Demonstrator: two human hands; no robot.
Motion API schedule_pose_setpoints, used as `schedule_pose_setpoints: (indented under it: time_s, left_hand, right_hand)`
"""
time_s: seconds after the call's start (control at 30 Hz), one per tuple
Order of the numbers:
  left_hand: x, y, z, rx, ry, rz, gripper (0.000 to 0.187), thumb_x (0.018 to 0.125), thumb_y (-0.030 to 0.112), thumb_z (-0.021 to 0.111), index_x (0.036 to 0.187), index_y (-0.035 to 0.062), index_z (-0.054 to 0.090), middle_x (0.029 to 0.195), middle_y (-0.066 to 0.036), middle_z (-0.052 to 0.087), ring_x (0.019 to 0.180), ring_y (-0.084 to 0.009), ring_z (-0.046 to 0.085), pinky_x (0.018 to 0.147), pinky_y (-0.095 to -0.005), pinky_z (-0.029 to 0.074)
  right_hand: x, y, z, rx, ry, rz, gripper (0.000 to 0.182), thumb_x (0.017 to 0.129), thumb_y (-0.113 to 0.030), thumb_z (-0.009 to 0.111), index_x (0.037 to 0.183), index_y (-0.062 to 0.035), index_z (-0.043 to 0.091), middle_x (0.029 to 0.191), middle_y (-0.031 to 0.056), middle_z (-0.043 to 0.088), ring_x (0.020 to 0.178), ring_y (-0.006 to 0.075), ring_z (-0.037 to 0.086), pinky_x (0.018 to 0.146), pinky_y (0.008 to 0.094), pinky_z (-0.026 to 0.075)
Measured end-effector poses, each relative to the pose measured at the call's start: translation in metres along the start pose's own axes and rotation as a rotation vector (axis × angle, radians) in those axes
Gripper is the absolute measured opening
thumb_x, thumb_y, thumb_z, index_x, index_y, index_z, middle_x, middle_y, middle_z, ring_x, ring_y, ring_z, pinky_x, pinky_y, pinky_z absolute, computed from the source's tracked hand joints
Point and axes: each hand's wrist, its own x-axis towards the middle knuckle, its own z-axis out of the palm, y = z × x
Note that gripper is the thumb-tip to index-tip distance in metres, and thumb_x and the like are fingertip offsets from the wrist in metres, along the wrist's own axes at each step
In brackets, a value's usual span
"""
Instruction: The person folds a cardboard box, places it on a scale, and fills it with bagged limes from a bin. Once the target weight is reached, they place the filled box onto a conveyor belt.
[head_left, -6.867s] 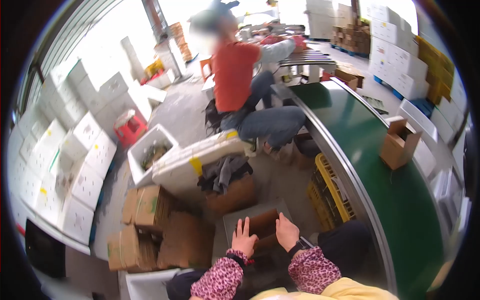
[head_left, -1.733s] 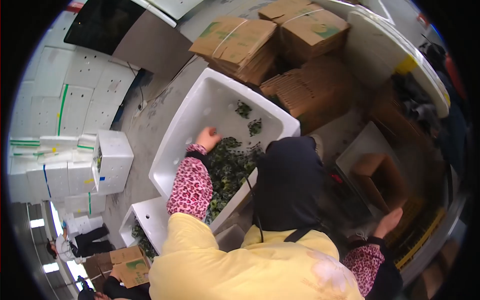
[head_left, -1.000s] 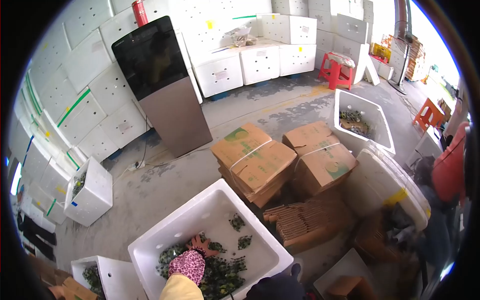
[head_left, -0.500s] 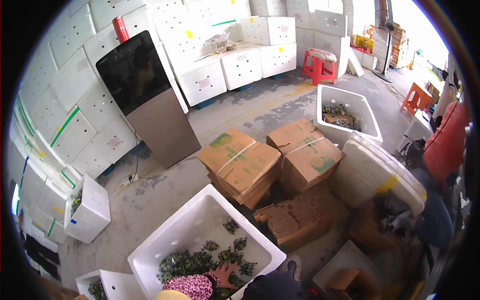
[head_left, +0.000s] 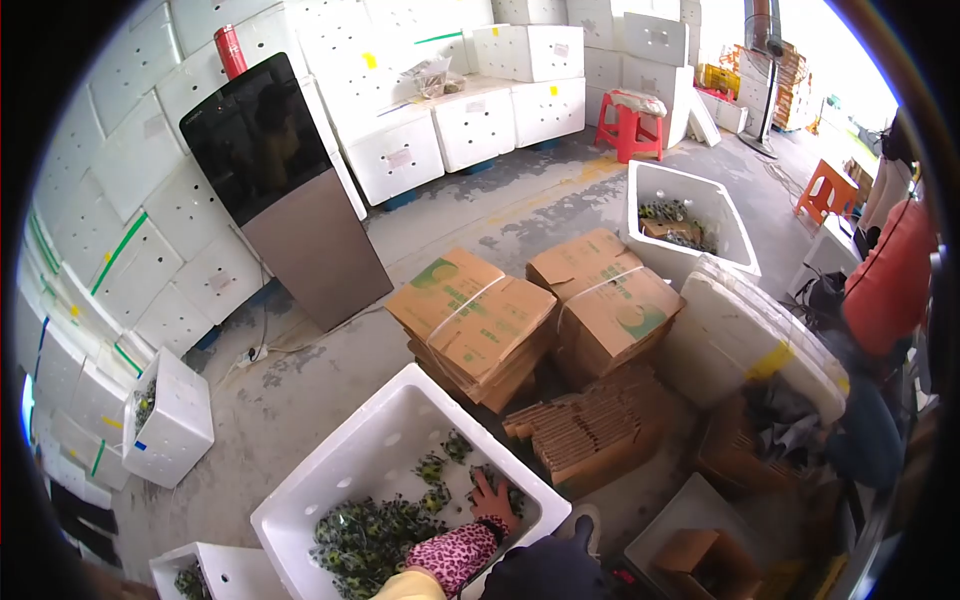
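A large white foam box (head_left: 335,450) lies before me, with many small dark-green, speckled clumps in it. Most of these green clumps (head_left: 365,545) are heaped at its left and lower side; a few loose ones (head_left: 432,468) lie toward the middle. From the bottom edge my left hand (head_left: 492,500), in a pink leopard-print sleeve with yellow cloth behind it, reaches to the box's right side. Its fingers are spread over several clumps there, palm down. Part of those clumps is hidden beneath it. My right hand does not show.
Strapped stacks of flat cardboard boxes (head_left: 470,320) stand beyond the box, beside another foam box (head_left: 690,262) holding green clumps. A smaller foam box (head_left: 215,572) sits at lower left. A person in a red top (head_left: 888,290) is at the right. Foam boxes line the wall.
My left hand has moved right and up inside the box, and clumps now lie gathered under its fingers at the right side. The view has shifted slightly.
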Motion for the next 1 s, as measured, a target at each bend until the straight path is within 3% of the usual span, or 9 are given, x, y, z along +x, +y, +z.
schedule_pose_setpoints:
  time_s: [0.27,0.4,0.53,0.6,0.67,0.73,0.77,0.9,1.0]
  left_hand:
    - [0.02,-0.053,-0.015,-0.299,0.129,0.121,0.064,0.059,0.034,0.074,0.116,0.0105,0.056,0.137,-0.019,0.025,0.119,-0.0398,0.037,0.098,-0.0426,0.04]
    - [0.015,-0.083,-0.023,-0.492,0.127,-0.01,0.074,0.057,0.045,0.076,0.115,0.003,0.056,0.132,-0.02,0.032,0.119,-0.0378,0.039,0.101,-0.0411,0.036]
    - [-0.016,-0.091,-0.064,-0.723,0.247,-0.023,0.068,0.061,0.039,0.077,0.11,-0.0033,0.055,0.118,-0.022,0.044,0.111,-0.0368,0.045,0.094,-0.0406,0.039]
    - [-0.041,-0.078,-0.104,-0.813,0.435,0.123,0.058,0.065,0.028,0.077,0.106,-0.0042,0.053,0.108,-0.02,0.048,0.102,-0.0333,0.048,0.09,-0.0401,0.039]
    - [-0.058,-0.061,-0.157,-0.892,0.41,0.318,0.059,0.067,0.021,0.076,0.113,-0.0037,0.047,0.106,-0.015,0.046,0.101,-0.0284,0.046,0.092,-0.0381,0.037]
    - [-0.103,-0.01,-0.218,-0.874,0.504,0.503,0.069,0.071,0.016,0.073,0.127,-0.005,0.038,0.123,-0.016,0.042,0.118,-0.0265,0.039,0.102,-0.0361,0.029]
    - [-0.112,0.002,-0.233,-0.666,0.59,0.541,0.072,0.072,0.012,0.071,0.132,-0.0037,0.034,0.129,-0.016,0.04,0.122,-0.025,0.036,0.104,-0.0351,0.026]
    - [-0.173,0.111,-0.288,-0.676,0.06,1.089,0.057,0.069,0.005,0.068,0.12,-0.0006,0.044,0.126,-0.012,0.043,0.108,-0.0207,0.049,0.093,-0.0305,0.038]
    - [-0.199,0.201,-0.277,-0.222,-0.143,1.52,0.049,0.065,0.009,0.071,0.11,0.0011,0.053,0.122,-0.013,0.046,0.107,-0.0201,0.05,0.091,-0.0306,0.04]
  right_hand:
    - [0.003,0.013,0.005,0.003,0.016,0.052,0.031,0.096,-0.018,0.043,0.108,0.0083,0.054,0.104,0.0221,0.06,0.092,0.0283,0.055,0.084,0.0336,0.044]
    - [-0.004,-0.011,-0.001,0.06,-0.038,0.111,0.036,0.097,-0.022,0.042,0.113,0.0081,0.052,0.109,0.0216,0.058,0.096,0.0265,0.054,0.086,0.0329,0.043]
    - [0.003,-0.002,0.003,0.072,-0.135,0.24,0.034,0.095,-0.019,0.045,0.119,0.0049,0.05,0.119,0.0203,0.055,0.106,0.029,0.053,0.092,0.0341,0.041]
    - [0.006,0.011,0.013,-0.072,-0.011,-0.028,0.031,0.096,-0.022,0.041,0.109,0.0014,0.057,0.096,0.0127,0.063,0.087,0.0216,0.058,0.083,0.0338,0.046]
    - [0.004,0.043,0.041,0.528,-0.04,0.074,0.032,0.098,-0.019,0.039,0.114,0.0053,0.051,0.109,0.0167,0.058,0.1,0.0227,0.054,0.092,0.0332,0.043]
    - [-0.002,0.043,0.044,0.586,-0.019,0.002,0.03,0.097,-0.017,0.04,0.115,0.0047,0.05,0.112,0.0141,0.055,0.104,0.0208,0.051,0.094,0.03,0.04]
    - [-0.005,0.05,0.047,0.284,-0.074,-0.087,0.031,0.097,-0.018,0.04,0.116,0.0049,0.05,0.113,0.0161,0.056,0.104,0.0239,0.052,0.093,0.0318,0.041]
    - [-0.014,-0.04,-0.017,0.243,-0.045,0.039,0.032,0.096,-0.024,0.036,0.113,-0.0031,0.053,0.103,0.0239,0.059,0.098,0.0415,0.055,0.08,0.0455,0.046]
    - [-0.013,-0.05,-0.024,0.17,-0.106,0.192,0.033,0.095,-0.03,0.037,0.119,-0.0116,0.052,0.1,0.0215,0.061,0.093,0.0409,0.057,0.077,0.0476,0.045]
